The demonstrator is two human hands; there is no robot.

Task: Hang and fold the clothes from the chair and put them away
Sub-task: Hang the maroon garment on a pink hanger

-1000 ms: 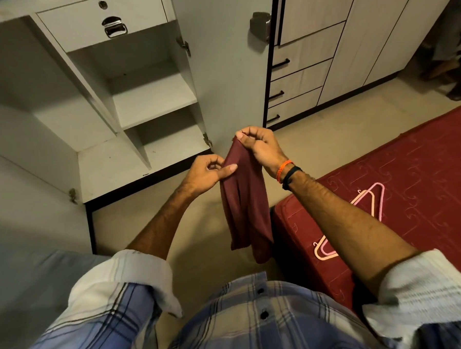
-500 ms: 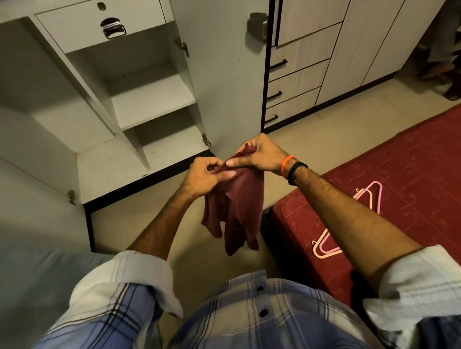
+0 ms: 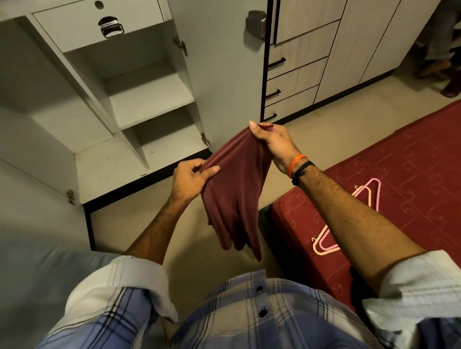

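The maroon cloth (image 3: 235, 190) hung stretched between the two hands, the left hand (image 3: 189, 180) pinching its edge at about eight o'clock and the right hand (image 3: 273, 142) gripping its top corner at two o'clock.

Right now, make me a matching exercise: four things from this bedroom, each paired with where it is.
Things:
1. maroon garment
2. pink hangers
3. orange wristband
4. metal drawer handle

Places:
A. on the red mattress
B. on the open wardrobe's drawer
C. held between both hands
D. on the right arm

Pairs: 1-C, 2-A, 3-D, 4-B
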